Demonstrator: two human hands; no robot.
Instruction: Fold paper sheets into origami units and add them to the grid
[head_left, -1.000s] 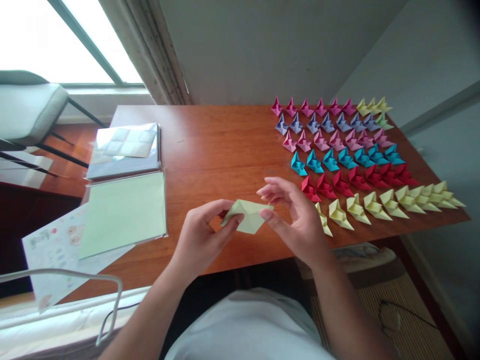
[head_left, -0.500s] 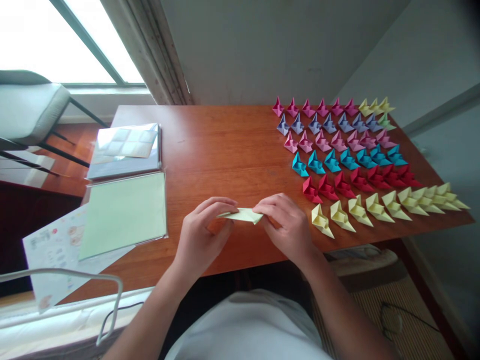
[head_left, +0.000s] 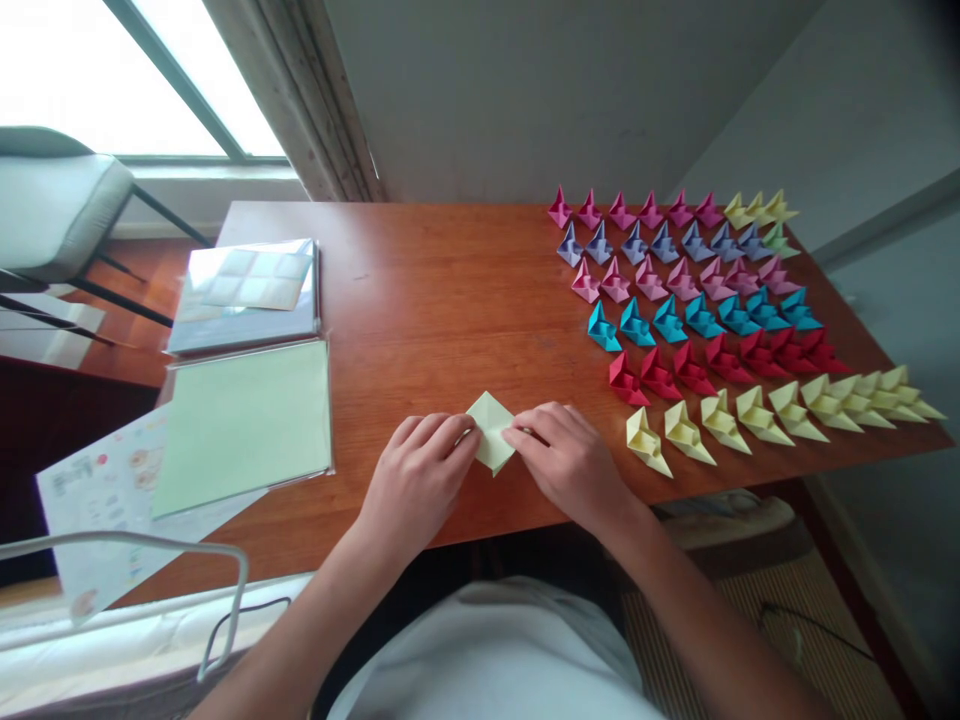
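Observation:
Between my hands, just over the near part of the table, is a small pale yellow-green folded paper (head_left: 493, 432), now showing a diamond-shaped face with a crease down it. My left hand (head_left: 427, 460) pinches its left corner, fingers curled over the edge. At the opposite corner, my right hand (head_left: 566, 455) grips the paper between thumb and fingers. The nearest finished shape is a pale yellow folded paper boat (head_left: 646, 442), to the right of my right hand. How the underside of the held paper is folded cannot be seen.
Rows of folded paper boats in pink, purple, blue (head_left: 703, 317), red (head_left: 694, 370) and yellow cover the table's right side. At left lie a pack of light green paper (head_left: 247, 420), a plastic-wrapped stack (head_left: 244, 325) and a printed sheet (head_left: 90, 500). A white metal tube (head_left: 150, 540) curves near the front left.
The paper has turned from a narrow, flat strip to a diamond facing me. Both hands have shifted their grip to its side corners. The view has moved slightly.

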